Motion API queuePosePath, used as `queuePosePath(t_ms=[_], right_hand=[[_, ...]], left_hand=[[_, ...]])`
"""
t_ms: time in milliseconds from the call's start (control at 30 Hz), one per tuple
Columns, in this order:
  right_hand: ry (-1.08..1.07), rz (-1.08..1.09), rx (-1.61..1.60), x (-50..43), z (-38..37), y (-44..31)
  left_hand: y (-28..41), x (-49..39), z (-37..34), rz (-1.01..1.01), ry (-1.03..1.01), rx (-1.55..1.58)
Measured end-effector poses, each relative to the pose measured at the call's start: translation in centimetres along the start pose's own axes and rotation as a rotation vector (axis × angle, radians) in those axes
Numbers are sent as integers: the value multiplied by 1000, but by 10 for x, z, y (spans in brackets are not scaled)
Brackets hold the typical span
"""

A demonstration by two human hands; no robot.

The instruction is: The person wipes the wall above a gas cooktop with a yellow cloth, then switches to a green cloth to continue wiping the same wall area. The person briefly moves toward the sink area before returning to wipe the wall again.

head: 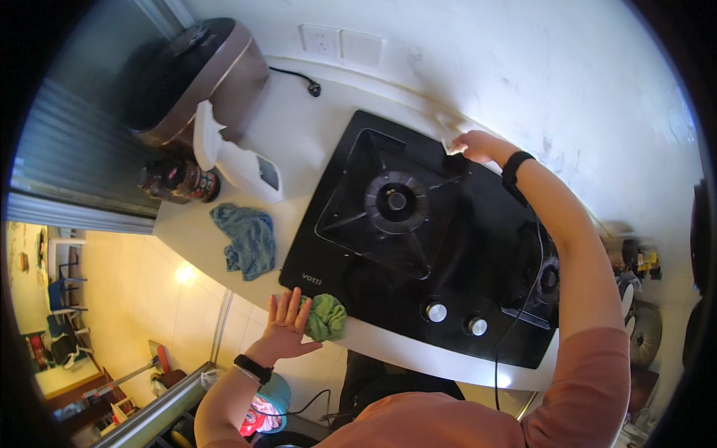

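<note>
My right hand [478, 147] reaches to the far edge of a black glass gas cooktop [358, 274], by the wall. Its fingers are closed on a small white piece of tissue or cloth [454, 147]. My left hand [287, 326] rests palm down near the cooktop's front left corner, fingers spread. Beside its thumb lies a crumpled green cloth [326, 317], on the counter edge and cooktop corner. A blue cloth [246, 241] lies further left on the white counter [302, 134]. The cooktop has a round burner [396, 201] and two silver knobs [436, 312].
A white spray bottle [246, 165] stands left of the cooktop, next to a dark-lidded jar [199, 183] and a large brown-black appliance [196, 78]. A black plug [313, 88] lies by the wall. A thin black cable [518, 313] crosses the cooktop's right side. Below sits a blue bucket [278, 392].
</note>
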State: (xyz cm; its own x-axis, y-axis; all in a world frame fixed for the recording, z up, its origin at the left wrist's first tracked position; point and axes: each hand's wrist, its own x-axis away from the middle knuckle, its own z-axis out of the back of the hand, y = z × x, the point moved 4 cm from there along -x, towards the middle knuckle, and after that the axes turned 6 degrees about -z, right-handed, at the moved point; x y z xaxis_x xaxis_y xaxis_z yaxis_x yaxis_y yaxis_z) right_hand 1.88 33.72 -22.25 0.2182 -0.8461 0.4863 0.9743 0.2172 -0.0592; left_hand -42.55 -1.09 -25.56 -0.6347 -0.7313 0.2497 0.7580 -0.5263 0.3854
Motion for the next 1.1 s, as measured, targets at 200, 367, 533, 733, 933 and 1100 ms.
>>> queuePosePath(t_ms=[200, 367, 533, 733, 933, 1100], right_hand=[[160, 154, -68, -50, 41, -74], [275, 371, -84, -78, 47, -136], [-18, 420, -14, -77, 40, -135], [-175, 209, 88, -13, 8, -35], [-242, -75, 158, 86, -31, 79], [-367, -275, 301, 141, -56, 155]], left_hand=[[-3, 1, 2, -24, 33, 30], [-4, 2, 4, -10, 45, 52], [-5, 2, 3, -45, 12, 37], [-6, 2, 1, -43, -31, 20], [-3, 2, -2, -16, -32, -28], [-1, 2, -7, -15, -46, -106]])
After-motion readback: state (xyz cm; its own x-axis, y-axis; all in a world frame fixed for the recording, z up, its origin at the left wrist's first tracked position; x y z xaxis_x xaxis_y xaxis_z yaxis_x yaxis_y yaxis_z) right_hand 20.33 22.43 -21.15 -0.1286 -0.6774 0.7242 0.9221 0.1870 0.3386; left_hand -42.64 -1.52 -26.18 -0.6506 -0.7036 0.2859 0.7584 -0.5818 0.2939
